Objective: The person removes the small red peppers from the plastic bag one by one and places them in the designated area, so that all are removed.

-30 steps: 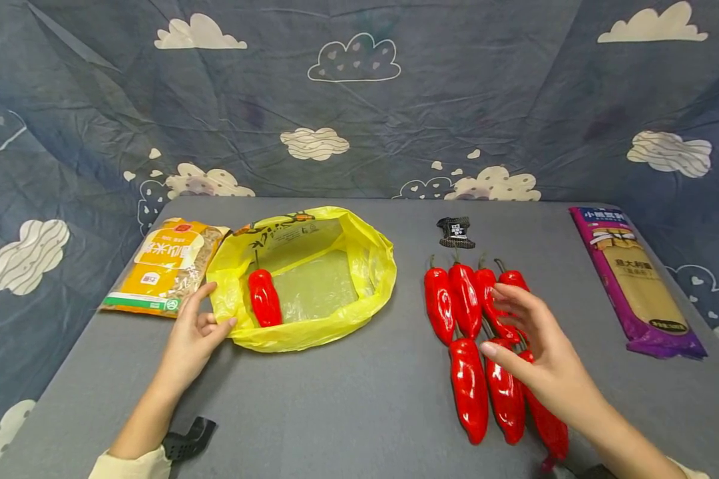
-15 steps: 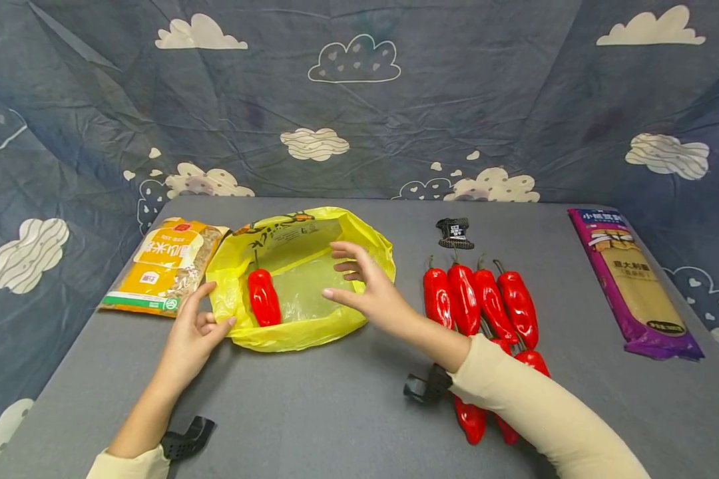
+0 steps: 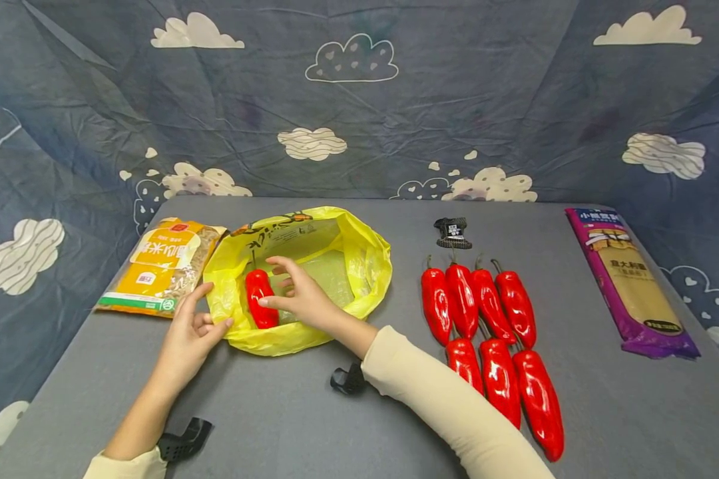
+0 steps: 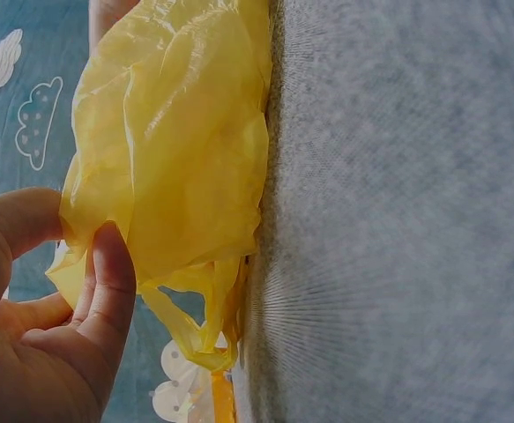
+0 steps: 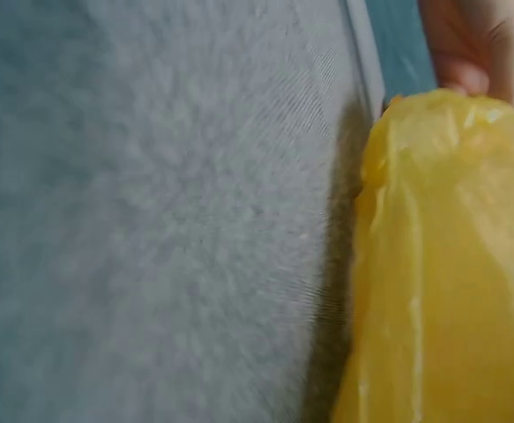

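A yellow plastic bag (image 3: 299, 339) lies on its base with its mouth wide apart. Inside, at its left end, is one glossy red pepper (image 3: 260, 293). My left hand (image 3: 188, 336) pinches the bag's left rim between thumb and fingers, as the left wrist view shows of the bag (image 4: 177, 150) too. Over the bag's mouth, my right hand (image 3: 302, 296) has its fingers loosely bent and apart, the thumb tip overlapping the pepper's right side. The right wrist view shows only the bag's side (image 5: 450, 264) and my left hand (image 5: 495, 53) beyond it.
Several red peppers (image 3: 517, 306) lie in two rows right of the bag, partly behind my right sleeve (image 3: 449, 406). A small black packet (image 3: 453, 233) sits behind them. An orange grain packet (image 3: 162, 266) touches the bag's left; a purple pasta packet (image 3: 635, 286) lies far right.
My right hand has moved left from above the red peppers to over the bag's mouth, up to the pepper inside. My left hand has stayed at the bag's rim.
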### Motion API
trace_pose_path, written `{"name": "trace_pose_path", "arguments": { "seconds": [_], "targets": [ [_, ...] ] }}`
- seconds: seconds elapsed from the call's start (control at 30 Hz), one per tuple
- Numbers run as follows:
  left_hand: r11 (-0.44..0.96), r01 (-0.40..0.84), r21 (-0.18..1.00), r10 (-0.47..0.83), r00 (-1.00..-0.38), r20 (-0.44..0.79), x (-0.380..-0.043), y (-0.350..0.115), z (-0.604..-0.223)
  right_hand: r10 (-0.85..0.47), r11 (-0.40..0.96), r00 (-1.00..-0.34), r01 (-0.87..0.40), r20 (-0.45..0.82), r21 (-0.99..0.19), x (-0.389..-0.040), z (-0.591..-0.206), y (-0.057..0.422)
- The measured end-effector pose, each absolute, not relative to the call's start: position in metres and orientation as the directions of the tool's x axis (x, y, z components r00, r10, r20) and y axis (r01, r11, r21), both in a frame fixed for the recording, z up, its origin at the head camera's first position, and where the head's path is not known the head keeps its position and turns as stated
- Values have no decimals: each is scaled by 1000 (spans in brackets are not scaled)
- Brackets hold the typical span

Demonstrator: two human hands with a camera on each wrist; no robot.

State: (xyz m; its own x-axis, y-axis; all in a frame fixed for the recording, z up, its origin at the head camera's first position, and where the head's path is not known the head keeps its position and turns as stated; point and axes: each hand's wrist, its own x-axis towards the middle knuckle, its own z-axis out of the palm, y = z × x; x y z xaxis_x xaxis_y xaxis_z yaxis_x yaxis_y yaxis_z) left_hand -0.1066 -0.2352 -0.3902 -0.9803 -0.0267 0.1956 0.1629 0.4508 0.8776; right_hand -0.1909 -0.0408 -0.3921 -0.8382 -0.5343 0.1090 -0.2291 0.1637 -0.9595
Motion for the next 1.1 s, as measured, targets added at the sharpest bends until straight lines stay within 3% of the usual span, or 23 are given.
{"name": "trace_pose_path", "arguments": {
  "seconds": [0.43, 0.77, 1.1],
  "targets": [
    [448, 189, 874, -17, -975, 220, -107, -236, -392, -531, 285, -846, -126, -47, -950, -201, -409, -61],
    [452, 197, 870, -14, -974, 228, -106, -236, -392, -490, 493, -866, -181, -99, -851, -196, -398, -68],
    [464, 214, 860, -6, -970, 244, -106, -236, -391, -545, 372, -838, -234, -7, -898, -196, -382, -43]
  ]
}}
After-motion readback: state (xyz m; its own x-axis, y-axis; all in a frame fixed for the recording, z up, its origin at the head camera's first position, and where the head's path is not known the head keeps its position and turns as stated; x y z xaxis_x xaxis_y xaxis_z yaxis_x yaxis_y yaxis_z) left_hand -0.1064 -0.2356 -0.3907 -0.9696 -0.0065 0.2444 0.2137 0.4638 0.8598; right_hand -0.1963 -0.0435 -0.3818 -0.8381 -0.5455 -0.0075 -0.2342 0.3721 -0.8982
